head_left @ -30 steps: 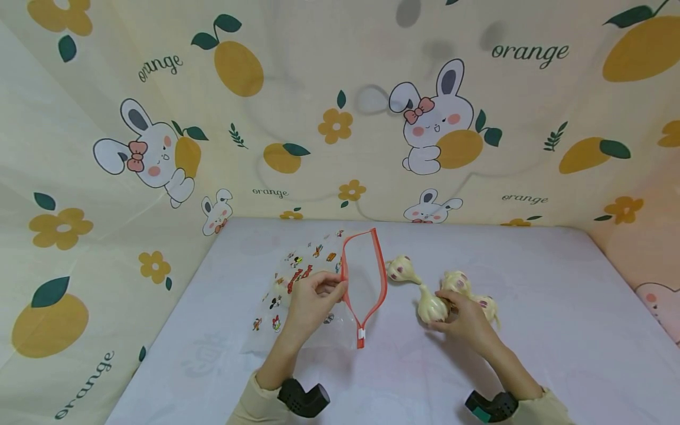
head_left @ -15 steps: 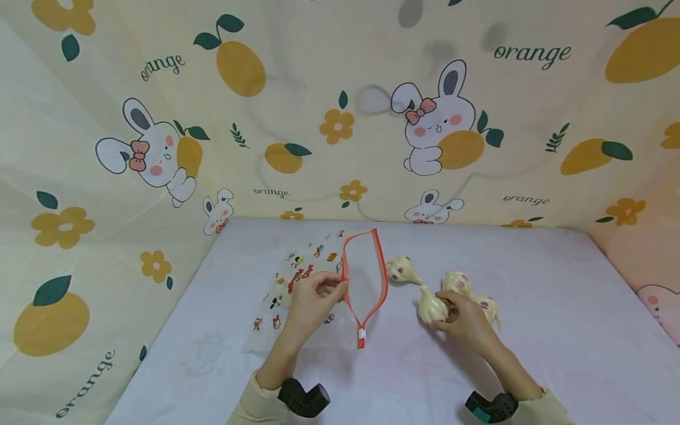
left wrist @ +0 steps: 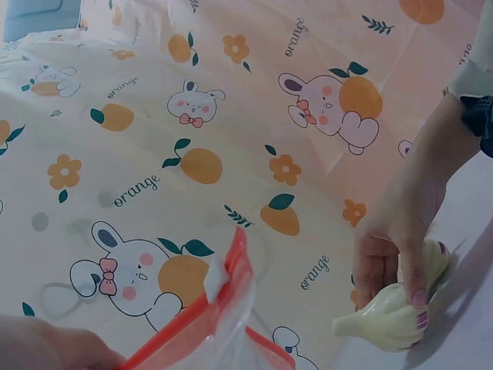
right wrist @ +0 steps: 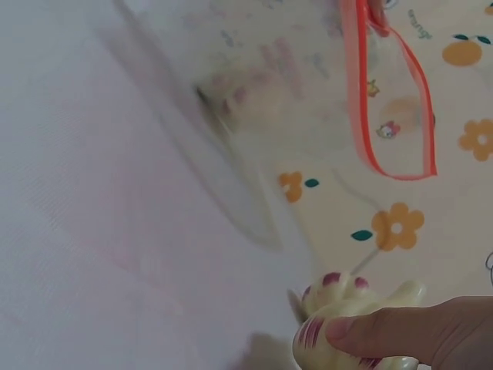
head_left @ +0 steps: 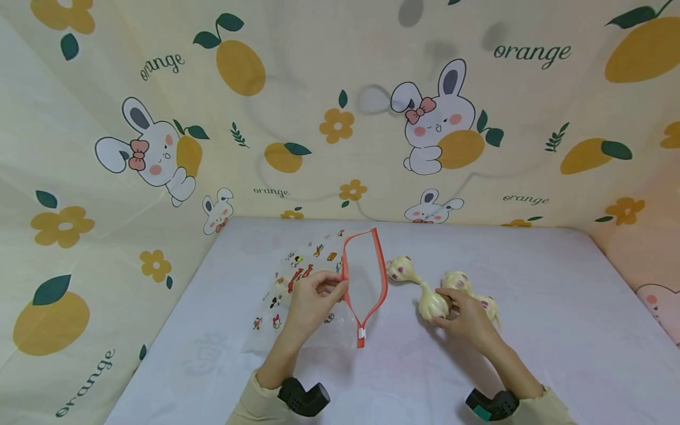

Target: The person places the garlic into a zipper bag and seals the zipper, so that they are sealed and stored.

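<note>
My left hand (head_left: 316,298) pinches the red zip rim of a clear zip bag (head_left: 268,330) printed with cartoon figures. The rim gapes toward the right, with a white slider (head_left: 362,333) at its near end. Inside the bag, a blurred pale bulb (right wrist: 258,100) shows in the right wrist view. My right hand (head_left: 473,321) grips a pale garlic bulb (head_left: 432,305) between thumb and fingers, right of the bag mouth. Behind that hand lie two more garlic bulbs, one farther back (head_left: 457,281) and one partly hidden (head_left: 487,307).
Another garlic bulb (head_left: 402,270) lies between the bag's rim and the right hand, its stem toward the held one. The white-covered table (head_left: 404,378) meets a cloth backdrop (head_left: 297,118) with rabbits and oranges at the back and sides.
The right hand and its garlic bulb have shifted very slightly away from the table's near side. The left hand and the bag look the same.
</note>
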Demonstrator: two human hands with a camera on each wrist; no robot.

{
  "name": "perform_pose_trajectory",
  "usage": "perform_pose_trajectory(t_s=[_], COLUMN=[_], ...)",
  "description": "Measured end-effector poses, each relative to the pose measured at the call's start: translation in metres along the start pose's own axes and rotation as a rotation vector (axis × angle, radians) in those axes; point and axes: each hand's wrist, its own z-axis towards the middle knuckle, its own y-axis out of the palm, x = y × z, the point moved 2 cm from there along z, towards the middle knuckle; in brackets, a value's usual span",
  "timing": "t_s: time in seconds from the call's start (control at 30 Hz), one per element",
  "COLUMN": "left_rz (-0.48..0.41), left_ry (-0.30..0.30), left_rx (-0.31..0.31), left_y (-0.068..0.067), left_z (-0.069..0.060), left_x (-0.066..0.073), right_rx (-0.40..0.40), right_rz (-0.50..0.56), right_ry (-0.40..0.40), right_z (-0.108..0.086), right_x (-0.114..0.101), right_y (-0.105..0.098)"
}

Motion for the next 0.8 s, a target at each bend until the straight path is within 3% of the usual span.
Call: perform_pose_trajectory(t_s=[0.8], left_rz=[0.003], left_ry=[-0.017], left_rx=[0.005], left_y=[0.000], left_z=[0.000], left_x=[0.001], right_rx=[0.043], right_rz=[0.017], right_ry=[-0.061], right_z=[0.005], right_x=[-0.016], right_y=[-0.011])
